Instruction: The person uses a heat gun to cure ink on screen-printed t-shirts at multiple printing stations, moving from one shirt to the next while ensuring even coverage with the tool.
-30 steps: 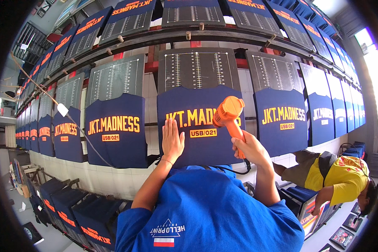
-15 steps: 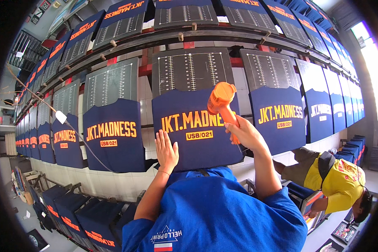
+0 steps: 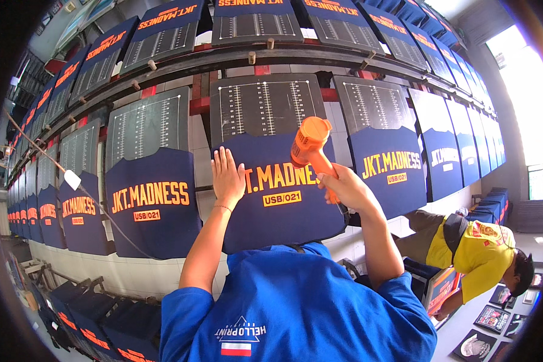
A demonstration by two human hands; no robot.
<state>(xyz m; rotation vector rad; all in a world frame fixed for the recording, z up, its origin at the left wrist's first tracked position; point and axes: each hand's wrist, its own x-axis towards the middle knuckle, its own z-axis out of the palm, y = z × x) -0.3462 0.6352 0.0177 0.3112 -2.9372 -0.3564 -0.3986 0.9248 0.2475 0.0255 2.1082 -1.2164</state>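
While the left hand lies flat, right hand (image 3: 349, 190): thumb and fingers wrapped around the handle of an orange blower (image 3: 312, 142); nothing else is held.
Orange blower: raised in front of the person, its head over the right part of the yellow-orange lettering; the gap to the cloth cannot be told from this angle.
Blower handling: judged light enough for one hand, rigid and plastic-looking; best held by the handle, fingers clear of the head, which may run hot.
Left hand (image 3: 229, 175): palm down at the left edge of the shirt, over the start of the lettering; fingers straight, close together, gripping nothing; whether it presses or just hovers cannot be told.
Navy shirt (image 3: 282, 224): spread print-side up on a dark board (image 3: 268, 108) marked with scales, directly before the person.
Shirt handling: judged light, soft and limp, with the board giving it stiffness; best taken by the shoulder or side edges, off the lettering, which could smear if wet; dryness cannot be told.
Neighbouring shirts: one to the left (image 3: 155, 235), one to the right (image 3: 387, 142), on similar boards.
Co-worker (image 3: 485, 253): in yellow, bent over at the right, well apart.
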